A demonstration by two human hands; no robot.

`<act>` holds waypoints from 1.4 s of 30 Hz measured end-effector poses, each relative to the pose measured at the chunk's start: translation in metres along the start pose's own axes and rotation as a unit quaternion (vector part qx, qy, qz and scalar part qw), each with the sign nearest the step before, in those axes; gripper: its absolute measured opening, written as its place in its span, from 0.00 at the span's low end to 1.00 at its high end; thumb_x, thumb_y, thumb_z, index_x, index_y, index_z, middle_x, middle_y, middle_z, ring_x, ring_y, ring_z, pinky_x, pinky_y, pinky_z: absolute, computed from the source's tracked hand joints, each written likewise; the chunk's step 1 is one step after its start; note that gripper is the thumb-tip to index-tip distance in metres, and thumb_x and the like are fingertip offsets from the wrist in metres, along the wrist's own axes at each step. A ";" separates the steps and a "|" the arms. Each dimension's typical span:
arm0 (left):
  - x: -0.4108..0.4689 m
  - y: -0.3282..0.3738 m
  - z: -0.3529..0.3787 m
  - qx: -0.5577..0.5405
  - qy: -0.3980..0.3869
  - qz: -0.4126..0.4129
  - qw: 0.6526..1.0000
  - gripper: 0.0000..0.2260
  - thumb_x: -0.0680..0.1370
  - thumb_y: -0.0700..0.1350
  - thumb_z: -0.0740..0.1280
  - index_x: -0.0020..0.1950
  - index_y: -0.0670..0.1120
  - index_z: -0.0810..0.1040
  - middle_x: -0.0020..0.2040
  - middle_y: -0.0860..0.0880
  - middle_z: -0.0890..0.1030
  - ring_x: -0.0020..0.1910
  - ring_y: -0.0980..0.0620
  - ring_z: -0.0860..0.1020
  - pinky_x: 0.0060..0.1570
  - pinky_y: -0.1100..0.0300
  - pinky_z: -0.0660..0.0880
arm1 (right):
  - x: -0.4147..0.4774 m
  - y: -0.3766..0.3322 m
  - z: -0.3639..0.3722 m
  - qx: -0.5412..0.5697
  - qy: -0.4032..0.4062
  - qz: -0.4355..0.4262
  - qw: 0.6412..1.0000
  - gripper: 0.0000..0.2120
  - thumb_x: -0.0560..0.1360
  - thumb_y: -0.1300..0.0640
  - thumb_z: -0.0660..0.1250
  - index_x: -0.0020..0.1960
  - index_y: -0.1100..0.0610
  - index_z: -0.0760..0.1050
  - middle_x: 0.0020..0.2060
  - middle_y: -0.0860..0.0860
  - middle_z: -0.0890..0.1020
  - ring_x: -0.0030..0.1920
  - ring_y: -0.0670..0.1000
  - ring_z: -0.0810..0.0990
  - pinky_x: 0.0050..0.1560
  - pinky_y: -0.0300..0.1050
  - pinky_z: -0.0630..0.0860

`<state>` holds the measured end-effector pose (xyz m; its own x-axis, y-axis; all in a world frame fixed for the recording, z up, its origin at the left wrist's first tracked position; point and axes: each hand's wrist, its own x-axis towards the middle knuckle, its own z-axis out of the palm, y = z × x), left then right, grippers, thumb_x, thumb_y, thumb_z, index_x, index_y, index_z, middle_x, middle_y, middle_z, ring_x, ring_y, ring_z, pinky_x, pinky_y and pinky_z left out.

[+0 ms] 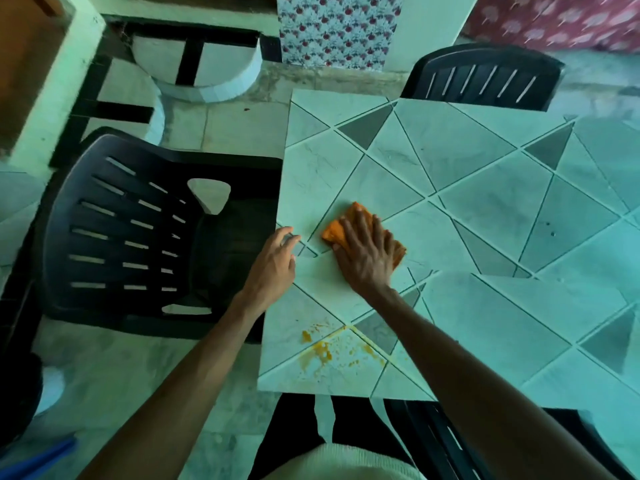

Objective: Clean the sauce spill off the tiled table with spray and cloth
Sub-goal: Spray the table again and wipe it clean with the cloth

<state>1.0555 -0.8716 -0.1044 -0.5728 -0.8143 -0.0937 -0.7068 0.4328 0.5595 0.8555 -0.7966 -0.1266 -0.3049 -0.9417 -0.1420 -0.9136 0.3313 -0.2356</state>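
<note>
My right hand (367,258) presses flat on the folded orange cloth (349,225); left hand (277,261) rests open at the pale tiled table (485,188) edge. Yellow-orange sauce spill (325,351) sits near the front corner, apart from cloth, so I'd drag w/ firm pressure back thru it, working into grout.

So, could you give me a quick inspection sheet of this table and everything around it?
Surface: tiled table, pale tiles with dark grout lines.
Job's things: orange cloth flat on the table, apart from the yellow sauce spill by the near left corner; no spray bottle seen.
Clutter: nothing seen.
Hands: right hand presses flat on the cloth; left hand rests, fingers relaxed, at the table's left edge.
Cables: nothing seen.
Surroundings: black plastic chair on the left, another chair at the far side, patterned fabric behind.
</note>
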 end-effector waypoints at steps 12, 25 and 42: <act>0.019 0.038 0.025 0.005 -0.024 0.036 0.999 0.20 0.79 0.32 0.60 0.72 0.38 0.71 0.74 0.45 0.69 0.74 0.48 0.67 0.74 0.60 0.61 | -0.060 0.017 0.002 -0.006 -0.036 -0.113 0.993 0.29 0.81 0.35 0.53 0.80 0.39 0.53 0.81 0.46 0.53 0.81 0.59 0.50 0.75 0.67 0.54; 0.013 0.058 0.042 0.032 0.003 -0.007 0.999 0.18 0.79 0.38 0.63 0.69 0.36 0.71 0.72 0.39 0.67 0.72 0.40 0.66 0.71 0.50 0.64 | -0.119 0.080 0.000 0.040 0.011 0.170 0.985 0.31 0.80 0.34 0.51 0.80 0.39 0.48 0.82 0.45 0.47 0.81 0.56 0.46 0.76 0.65 0.49; 0.008 0.066 0.051 0.126 -0.082 0.039 0.988 0.28 0.75 0.59 0.62 0.73 0.49 0.70 0.77 0.45 0.64 0.75 0.33 0.58 0.69 0.34 0.59 | -0.077 0.153 -0.025 -0.006 -0.021 0.096 0.995 0.30 0.80 0.33 0.50 0.80 0.38 0.51 0.81 0.45 0.52 0.80 0.60 0.51 0.74 0.68 0.52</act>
<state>0.9829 -0.8301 -0.1098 -0.6746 -0.7099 -0.2025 -0.7268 0.5909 0.3500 0.7324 -0.6750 -0.1279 -0.4627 -0.8579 -0.2234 -0.8431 0.5037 -0.1885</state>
